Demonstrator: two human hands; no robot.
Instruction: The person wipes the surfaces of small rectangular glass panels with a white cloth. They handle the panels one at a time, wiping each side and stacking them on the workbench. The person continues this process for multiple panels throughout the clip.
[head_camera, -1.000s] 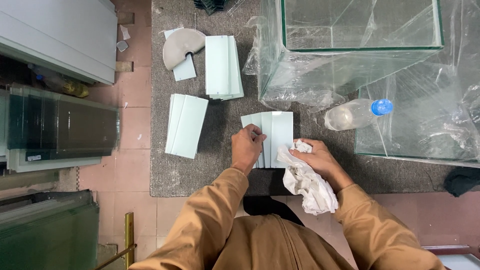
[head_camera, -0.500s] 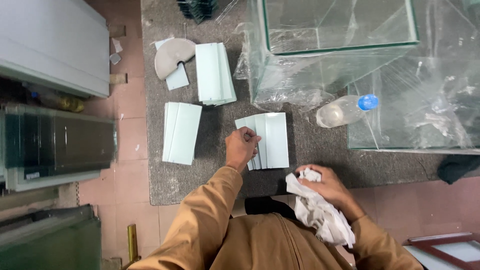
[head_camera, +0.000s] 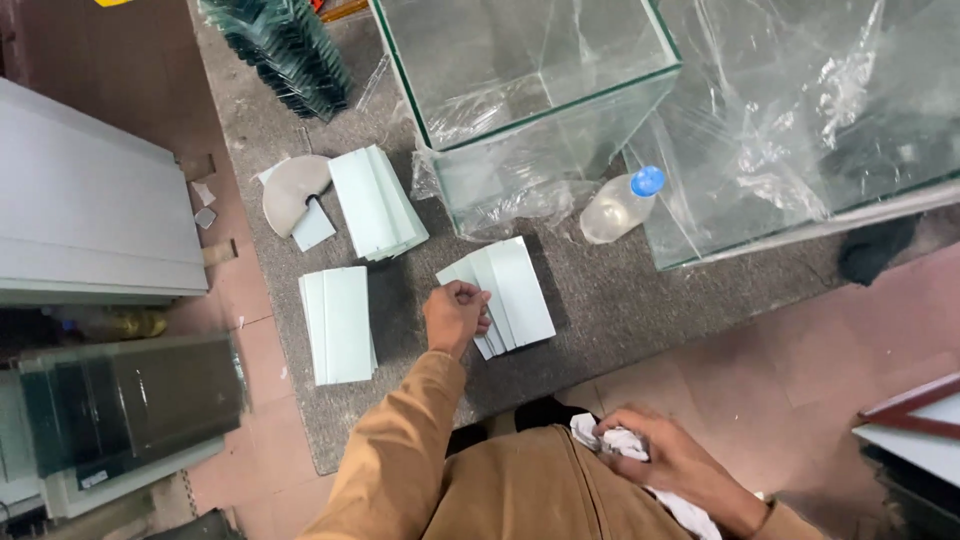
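Glass strips (head_camera: 505, 292), fanned in a small stack on the grey mat (head_camera: 620, 300), lie under your left hand (head_camera: 455, 315), fingers curled onto their near edge. Your right hand (head_camera: 665, 460), back by your lap, bunches a white rag (head_camera: 610, 440). They look stiff, slick and breakable with sharp rims; grip the long edges, not the corners.

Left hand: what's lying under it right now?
The left hand rests on a fanned stack of pale glass strips on the grey mat. The strips' left ends are covered by the hand, so their count is unclear.
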